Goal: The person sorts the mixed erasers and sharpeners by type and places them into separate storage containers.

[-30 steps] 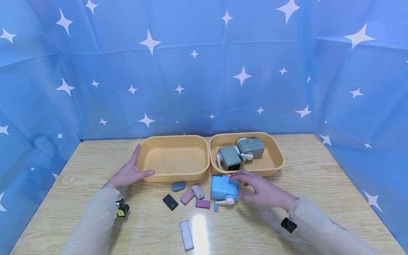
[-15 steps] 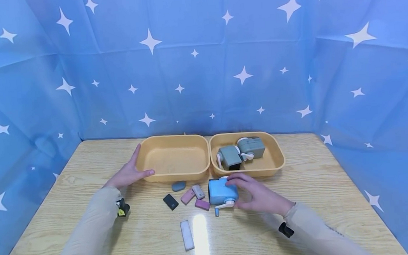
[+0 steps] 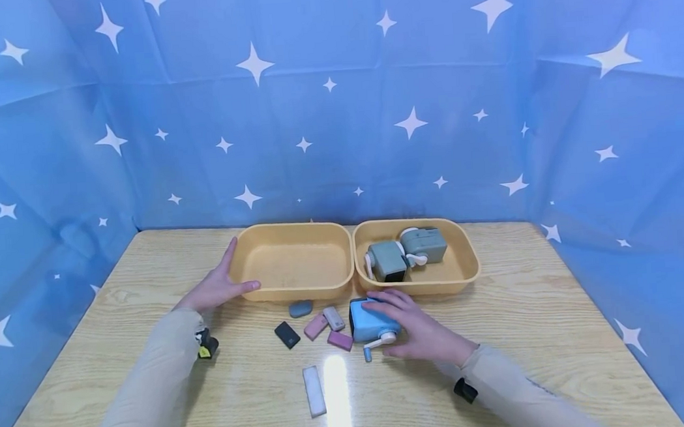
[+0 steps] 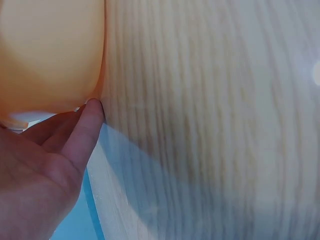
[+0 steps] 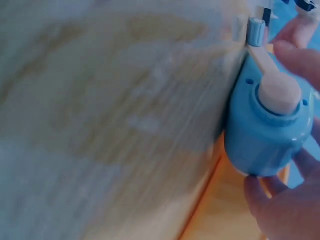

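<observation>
My right hand (image 3: pixel 416 330) grips a blue hand-crank pencil sharpener (image 3: pixel 369 323) in front of the right bin, fingers over its far side and thumb at the near side. Its white crank arm (image 5: pixel 264 60) with a blue knob (image 5: pixel 256 32) shows in the right wrist view. My left hand (image 3: pixel 214 290) rests against the left end of the left yellow bin (image 3: pixel 294 293), its fingers straight along the side and the thumb at the front wall. In the left wrist view a fingertip touches the bin's base near the table.
Two grey crank sharpeners (image 3: pixel 389 261) lie in the right yellow bin (image 3: pixel 459 265). Several small eraser-like blocks, among them a black one (image 3: pixel 287 335) and a magenta one (image 3: pixel 340 340), lie left of the blue sharpener. A long pale block (image 3: pixel 314 391) is nearer the front.
My right hand has moved left and closed further around the blue sharpener, which has shifted and turned slightly. The left hand stays at the bin.
</observation>
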